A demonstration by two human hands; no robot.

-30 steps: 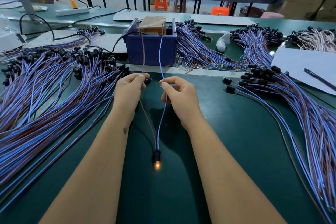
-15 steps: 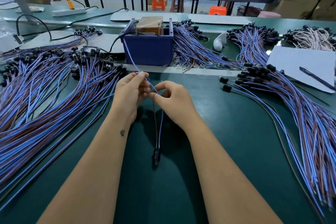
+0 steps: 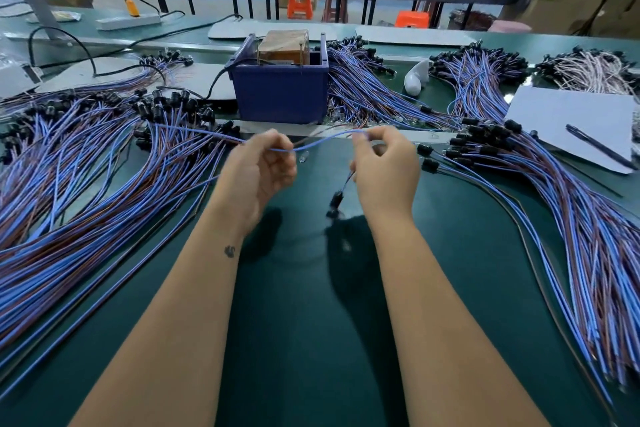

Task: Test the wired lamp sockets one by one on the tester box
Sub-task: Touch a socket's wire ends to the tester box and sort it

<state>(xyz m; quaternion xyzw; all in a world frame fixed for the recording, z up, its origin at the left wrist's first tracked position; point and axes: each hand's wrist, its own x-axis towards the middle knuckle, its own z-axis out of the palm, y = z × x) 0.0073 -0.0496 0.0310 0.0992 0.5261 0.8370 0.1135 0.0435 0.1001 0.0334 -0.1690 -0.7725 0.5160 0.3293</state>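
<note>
moved: both hands have drawn apart since half a second ago, stretching the blue wire (image 3: 318, 142) sideways.
hidden: socket (image 3: 336, 202) blurred, hanging under right hand (image 3: 384, 166).
fingers: left hand (image 3: 258, 170) and right each pinch the wire.
around: tester box (image 3: 280, 94) behind; wire piles (image 3: 86, 191) flank both sides.

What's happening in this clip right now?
A person holds one wired lamp socket above the green table. The left hand and right hand both pinch its blue wire, and the socket dangles below the right hand, unlit. The tester box stands just beyond, between piles of wired sockets.
</note>
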